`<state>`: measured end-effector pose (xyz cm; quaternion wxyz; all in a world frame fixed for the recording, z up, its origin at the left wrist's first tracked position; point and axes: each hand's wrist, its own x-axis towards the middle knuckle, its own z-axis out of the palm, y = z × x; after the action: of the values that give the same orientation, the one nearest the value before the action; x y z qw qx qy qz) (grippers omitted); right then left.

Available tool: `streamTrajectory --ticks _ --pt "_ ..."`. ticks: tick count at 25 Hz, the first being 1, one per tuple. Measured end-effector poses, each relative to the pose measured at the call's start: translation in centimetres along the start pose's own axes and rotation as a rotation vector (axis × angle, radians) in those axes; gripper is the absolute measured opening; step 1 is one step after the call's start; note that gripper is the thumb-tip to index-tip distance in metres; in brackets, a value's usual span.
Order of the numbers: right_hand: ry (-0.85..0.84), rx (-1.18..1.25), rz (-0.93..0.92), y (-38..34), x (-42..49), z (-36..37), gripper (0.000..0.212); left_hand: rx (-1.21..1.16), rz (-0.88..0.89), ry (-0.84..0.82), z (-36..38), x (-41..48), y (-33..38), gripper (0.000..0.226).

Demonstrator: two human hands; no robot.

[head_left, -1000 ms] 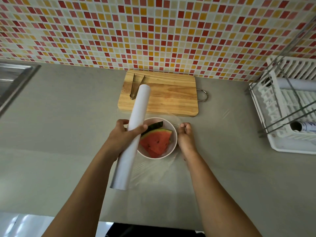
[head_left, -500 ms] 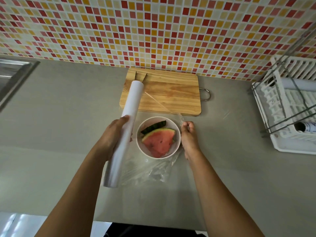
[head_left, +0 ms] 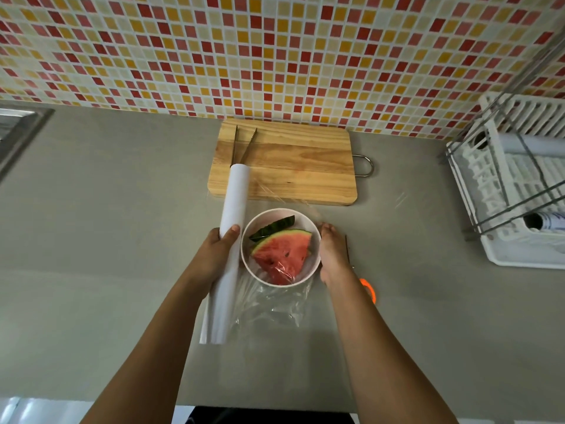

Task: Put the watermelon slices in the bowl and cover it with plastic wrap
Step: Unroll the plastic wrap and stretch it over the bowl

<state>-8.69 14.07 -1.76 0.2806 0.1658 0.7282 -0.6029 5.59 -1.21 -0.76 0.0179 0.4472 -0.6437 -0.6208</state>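
Two watermelon slices (head_left: 281,252) lie in the white bowl (head_left: 302,223): one has its red face up, and the other shows its green rind behind it. The bowl stands on the grey table (head_left: 122,209), just in front of the wooden cutting board (head_left: 290,166), on which metal tongs (head_left: 243,145) lie.

The left hand (head_left: 218,255) is clamped round the plastic wrap roll (head_left: 234,209), thumb over the top. The roll is held just left of the bowl, with its far end over the board.

Clear film (head_left: 275,307) runs from the roll across the bowl to the right hand (head_left: 331,258). That hand's fingers are curled down at the bowl's right side and pinch the film's edge. Loose film lies crumpled on the table at the bowl's near side and over the near part of the slice.

Orange-handled scissors (head_left: 368,290) lie partly hidden behind the right forearm. A white dish rack (head_left: 519,194) stands at the far right.
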Motion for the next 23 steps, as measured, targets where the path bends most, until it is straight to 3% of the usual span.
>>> streamTrajectory --ticks 3,5,6,8,10,17,23 --pt "0.193 0.081 -0.085 0.6 -0.4 -0.2 0.026 0.016 0.017 0.021 0.3 -0.1 -0.1 0.045" --pt "0.335 0.180 -0.387 1.4 -1.0 -1.0 0.030 0.058 0.040 0.042 0.4 -0.2 -0.2 0.043" --pt "0.278 0.170 -0.530 1.8 -1.4 -1.2 0.035 0.076 0.051 0.054 0.4 -0.3 -0.2 0.043" --pt "-0.033 0.080 -0.632 2.5 -2.2 -0.8 0.051 0.119 0.084 0.076 0.6 -0.4 0.0 0.042" --pt "-0.209 0.014 -0.585 3.0 -2.3 -0.3 0.072 0.188 0.129 0.113 0.9 -0.6 0.1 0.046" --pt "-0.248 0.066 -0.217 3.2 -1.8 0.2 0.077 0.251 0.167 0.133 1.1 -0.8 0.3 0.049" --pt "-0.103 -0.110 -0.335 2.2 -1.3 -1.6 0.086 0.242 0.150 0.136 1.2 -0.9 0.3 0.050"
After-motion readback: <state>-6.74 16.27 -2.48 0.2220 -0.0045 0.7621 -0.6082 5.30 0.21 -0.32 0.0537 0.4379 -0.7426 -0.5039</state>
